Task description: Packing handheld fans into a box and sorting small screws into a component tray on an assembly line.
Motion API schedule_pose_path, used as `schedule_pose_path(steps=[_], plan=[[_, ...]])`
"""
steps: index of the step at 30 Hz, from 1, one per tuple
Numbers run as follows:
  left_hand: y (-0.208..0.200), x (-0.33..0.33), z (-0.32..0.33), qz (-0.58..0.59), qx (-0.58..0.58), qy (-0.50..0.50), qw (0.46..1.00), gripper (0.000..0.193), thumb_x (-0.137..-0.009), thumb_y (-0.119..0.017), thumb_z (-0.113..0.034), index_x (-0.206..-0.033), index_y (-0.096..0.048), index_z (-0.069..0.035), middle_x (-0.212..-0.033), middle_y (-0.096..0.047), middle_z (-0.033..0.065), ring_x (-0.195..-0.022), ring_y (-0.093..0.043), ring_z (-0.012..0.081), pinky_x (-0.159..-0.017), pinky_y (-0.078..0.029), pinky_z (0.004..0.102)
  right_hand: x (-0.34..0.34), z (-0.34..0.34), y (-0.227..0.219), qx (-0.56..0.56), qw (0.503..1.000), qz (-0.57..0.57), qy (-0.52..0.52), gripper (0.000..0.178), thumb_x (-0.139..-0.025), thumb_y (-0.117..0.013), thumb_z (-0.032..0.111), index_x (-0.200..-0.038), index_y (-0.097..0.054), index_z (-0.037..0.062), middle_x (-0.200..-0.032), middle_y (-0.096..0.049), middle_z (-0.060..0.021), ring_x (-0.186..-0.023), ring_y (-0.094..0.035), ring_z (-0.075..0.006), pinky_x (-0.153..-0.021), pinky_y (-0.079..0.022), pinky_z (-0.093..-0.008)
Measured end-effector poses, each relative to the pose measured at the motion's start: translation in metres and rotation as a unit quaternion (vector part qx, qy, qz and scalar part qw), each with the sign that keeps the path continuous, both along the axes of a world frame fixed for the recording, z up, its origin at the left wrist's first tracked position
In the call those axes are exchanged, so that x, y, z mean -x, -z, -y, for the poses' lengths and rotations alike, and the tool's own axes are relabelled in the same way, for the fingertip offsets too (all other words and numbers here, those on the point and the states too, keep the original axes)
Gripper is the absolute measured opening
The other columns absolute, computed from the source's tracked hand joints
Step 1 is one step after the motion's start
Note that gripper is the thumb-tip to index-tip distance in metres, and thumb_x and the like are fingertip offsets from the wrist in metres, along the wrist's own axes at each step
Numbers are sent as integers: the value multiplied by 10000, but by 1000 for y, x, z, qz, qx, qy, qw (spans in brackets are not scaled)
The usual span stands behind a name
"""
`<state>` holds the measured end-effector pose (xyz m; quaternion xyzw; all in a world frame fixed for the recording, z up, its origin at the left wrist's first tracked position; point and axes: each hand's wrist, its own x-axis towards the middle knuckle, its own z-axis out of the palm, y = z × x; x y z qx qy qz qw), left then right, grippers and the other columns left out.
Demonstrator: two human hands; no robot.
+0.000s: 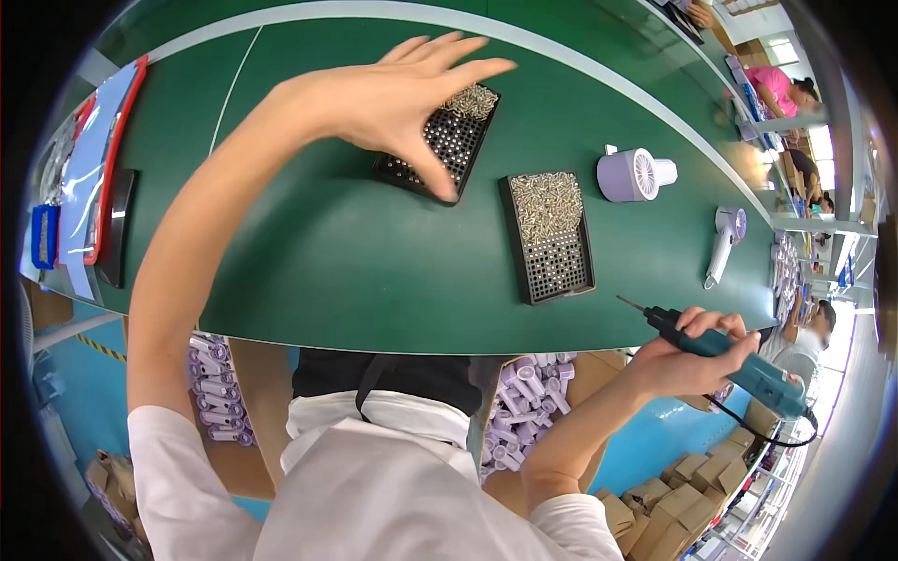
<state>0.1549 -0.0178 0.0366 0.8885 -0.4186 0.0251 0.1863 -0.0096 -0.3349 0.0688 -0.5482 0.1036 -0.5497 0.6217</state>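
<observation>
My left hand [398, 101] is spread open above a black screw tray [478, 154], its thumb reaching over the near edge. Small screws are heaped at that tray's far end, and the hand hides part of it. In my right hand [687, 363] is a dark teal electric screwdriver [765, 381], its thin bit pointing left over the table's near edge. Between the hands lies a second black tray [559, 296], with a pile of silver screws [547, 208] over its holes.
A purple fan head [625, 178] and a purple-and-white handheld fan [722, 245] lie on the green table [309, 252] to the right. At the left are a red-edged bin [117, 159] and a small blue box [43, 238]. Boxes of purple parts [528, 402] stand below the table. Other people work at far right.
</observation>
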Motion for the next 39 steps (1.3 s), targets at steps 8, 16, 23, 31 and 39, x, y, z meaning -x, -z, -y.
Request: schedule_pose_path(steps=[8,16,23,31,39], plan=[[4,-4,-8,-111,-59,17,992,1316,-512,-943,-395,-1577,-219,-126,-1532,-331,194,-1408,-345,409,-1164,-373,502,-18,-10,17,77,996,-17,46,254,-1018,-504,192,-1163,-417,2,-857,-594,-121,-475,-508,-173,-459,-497,-348],[1,71,-8,-70,-44,-40,996,1227,-577,-922,-368,-1554,-239,-75,-1494,-350,253,-1368,-372,451,-1144,-373,505,-23,-10,36,74,996,-40,-3,291,-1010,-533,185,-1178,-407,-16,-843,-584,-119,-476,-515,-170,-428,-468,-340],[7,120,18,-84,-2,-73,994,1198,-607,-921,-366,-1544,-253,-32,-1470,-347,297,-1361,-348,493,-1137,-353,548,-22,-15,41,57,997,-35,-41,288,-1019,-514,198,-1160,-404,-28,-828,-574,-119,-452,-512,-186,-416,-454,-343],[8,113,37,-93,6,-77,993,1183,-639,-908,-385,-1549,-236,-38,-1490,-319,308,-1376,-328,509,-1136,-353,563,-20,-21,38,52,997,-44,-40,287,-1031,-479,210,-1142,-402,-43,-815,-562,-120,-442,-519,-191,-419,-457,-344],[9,98,54,-98,2,-65,993,1178,-648,-902,-399,-1557,-230,-64,-1510,-304,301,-1396,-310,505,-1146,-350,554,-21,-19,36,43,997,-47,-43,282,-1027,-478,219,-1109,-415,-42,-802,-558,-114,-410,-502,-184,-424,-471,-335]])
